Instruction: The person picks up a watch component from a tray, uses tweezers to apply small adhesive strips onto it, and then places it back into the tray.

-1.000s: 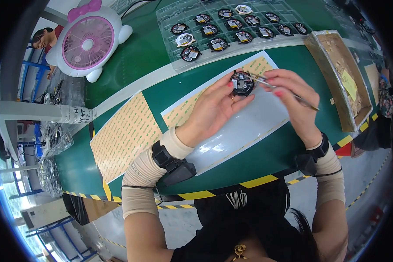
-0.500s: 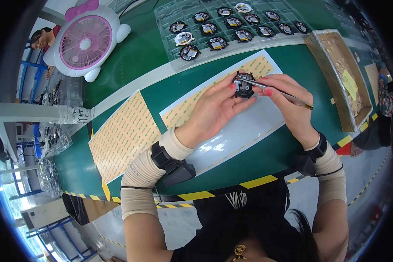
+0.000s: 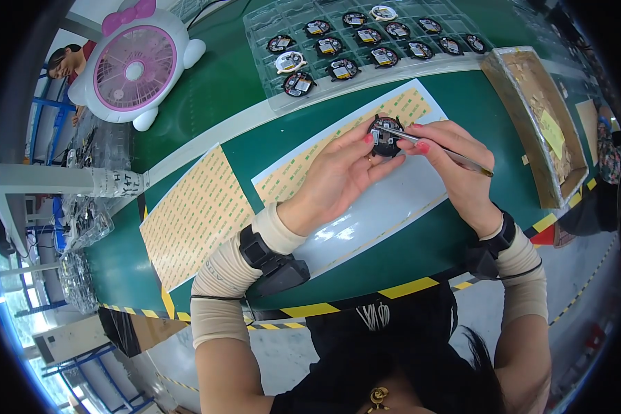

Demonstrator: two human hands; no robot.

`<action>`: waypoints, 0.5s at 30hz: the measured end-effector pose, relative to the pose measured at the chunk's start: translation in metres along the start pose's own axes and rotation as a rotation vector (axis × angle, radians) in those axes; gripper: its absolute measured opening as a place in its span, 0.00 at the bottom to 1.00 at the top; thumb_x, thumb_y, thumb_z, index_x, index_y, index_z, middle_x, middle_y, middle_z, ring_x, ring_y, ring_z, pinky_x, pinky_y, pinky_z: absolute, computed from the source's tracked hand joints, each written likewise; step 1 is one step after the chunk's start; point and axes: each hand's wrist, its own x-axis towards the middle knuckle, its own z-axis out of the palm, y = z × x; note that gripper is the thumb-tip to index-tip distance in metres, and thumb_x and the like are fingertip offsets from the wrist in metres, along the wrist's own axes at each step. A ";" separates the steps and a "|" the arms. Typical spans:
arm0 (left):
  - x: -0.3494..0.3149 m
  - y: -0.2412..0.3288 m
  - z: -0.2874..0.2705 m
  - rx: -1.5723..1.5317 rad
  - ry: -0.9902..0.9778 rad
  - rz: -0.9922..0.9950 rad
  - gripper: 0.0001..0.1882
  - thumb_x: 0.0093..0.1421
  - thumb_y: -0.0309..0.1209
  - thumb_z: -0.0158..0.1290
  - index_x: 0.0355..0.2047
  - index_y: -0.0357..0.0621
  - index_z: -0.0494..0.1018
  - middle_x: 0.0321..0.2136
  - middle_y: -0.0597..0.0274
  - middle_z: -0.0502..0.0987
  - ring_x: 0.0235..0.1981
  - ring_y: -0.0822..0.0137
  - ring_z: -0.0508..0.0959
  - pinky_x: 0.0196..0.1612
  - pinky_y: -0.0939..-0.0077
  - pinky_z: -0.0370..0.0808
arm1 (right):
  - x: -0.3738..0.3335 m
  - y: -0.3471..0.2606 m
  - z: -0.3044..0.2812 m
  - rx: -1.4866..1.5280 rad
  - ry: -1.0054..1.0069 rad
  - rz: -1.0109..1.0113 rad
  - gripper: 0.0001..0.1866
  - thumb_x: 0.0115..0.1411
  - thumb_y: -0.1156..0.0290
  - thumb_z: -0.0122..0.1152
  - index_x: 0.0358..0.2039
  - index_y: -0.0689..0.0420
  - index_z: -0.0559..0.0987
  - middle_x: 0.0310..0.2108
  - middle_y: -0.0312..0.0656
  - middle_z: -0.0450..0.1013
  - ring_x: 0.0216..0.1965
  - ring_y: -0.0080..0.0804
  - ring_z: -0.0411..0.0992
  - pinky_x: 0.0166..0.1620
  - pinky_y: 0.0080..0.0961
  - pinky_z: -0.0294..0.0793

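Between the fingers and thumb of my left hand (image 3: 334, 176) is a round black watch body (image 3: 386, 140), its inner side with small electronic parts facing up. My right hand (image 3: 459, 155) pinches a pair of metal tweezers (image 3: 455, 155), whose tips reach over the face of the watch body. Whether the tips hold a tiny piece is too small to tell. Beneath my hands lies a white backing sheet (image 3: 366, 228) with rows of tan adhesive pieces on its far part. A second adhesive sheet (image 3: 196, 217) lies to the left.
At the back, a clear plastic tray (image 3: 276, 69) holds several watch bodies, mostly black. An open cardboard box (image 3: 507, 90) with scraps stands at right. A pink and white fan (image 3: 134, 69) is at far left, with another person (image 3: 65, 62) behind it. Striped tape (image 3: 410, 286) marks the table's near edge.
The tweezers and my right hand have shifted very slightly left and down, and the tips now lie further across the watch body. My left hand keeps its hold.
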 end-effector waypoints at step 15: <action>0.003 -0.008 -0.013 0.035 0.093 -0.029 0.18 0.64 0.25 0.32 0.54 0.36 0.56 0.47 0.52 0.65 0.47 0.63 0.69 0.56 0.67 0.65 | -0.008 0.003 0.016 -0.686 -0.276 -0.525 0.12 0.50 0.84 0.56 0.37 0.67 0.74 0.36 0.50 0.70 0.33 0.40 0.72 0.36 0.22 0.73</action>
